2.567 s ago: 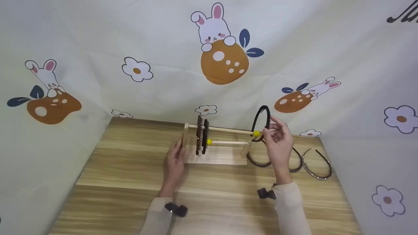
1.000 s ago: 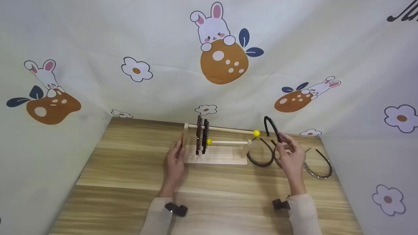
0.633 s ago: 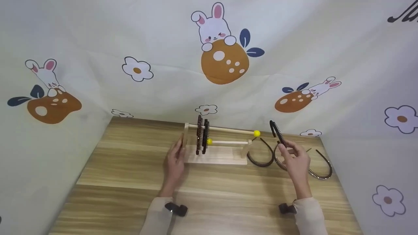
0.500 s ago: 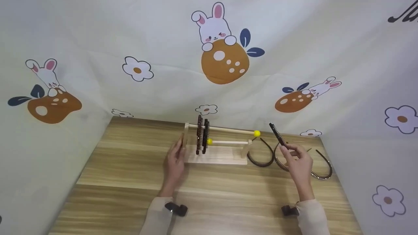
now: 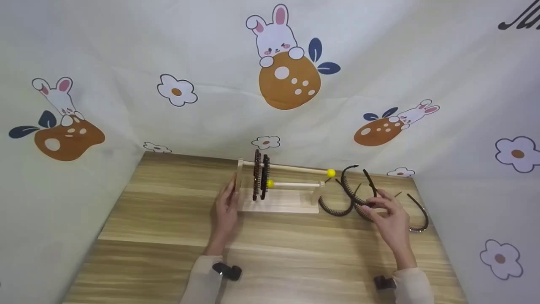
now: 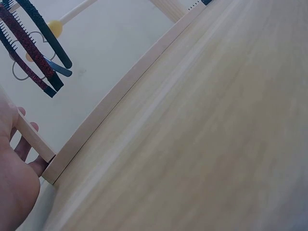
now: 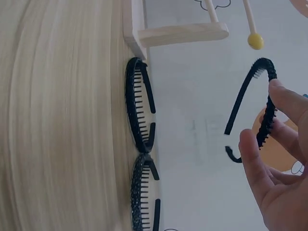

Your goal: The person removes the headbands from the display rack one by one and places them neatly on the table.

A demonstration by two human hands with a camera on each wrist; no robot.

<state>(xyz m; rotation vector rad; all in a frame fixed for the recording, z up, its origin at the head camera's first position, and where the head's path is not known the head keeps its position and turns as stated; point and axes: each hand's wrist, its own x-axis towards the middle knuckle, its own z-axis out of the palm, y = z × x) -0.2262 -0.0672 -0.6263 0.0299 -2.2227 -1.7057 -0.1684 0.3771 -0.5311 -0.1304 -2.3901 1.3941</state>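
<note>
My right hand [image 5: 390, 219] pinches a dark toothed headband [image 5: 344, 183] between thumb and fingers, above the table's right side. In the right wrist view this headband [image 7: 240, 101] hangs in the air, its two ends pointing away from the palm. My left hand [image 5: 226, 215] holds the left upright [image 5: 239, 171] of a wooden headband rack, with fingertips [image 6: 33, 126] showing past the panel in the left wrist view. A speckled brown headband [image 5: 256, 179] and a black headband [image 5: 265, 173] hang at the left end of the rack's rods.
Headbands lie on the wood-grain table [image 5: 168, 219] right of the rack: a black one [image 5: 336, 213], a dark one [image 5: 363, 214] partly covered by the held band, and a sparkly one [image 5: 418, 229]. Yellow balls [image 5: 331, 173] cap the rods. A printed cloth [image 5: 211, 122] stands behind.
My right hand has carried the headband from the upper rod's yellow ball to the right and towards me, turning it so its loop faces up. My left hand has stayed on the rack.
</note>
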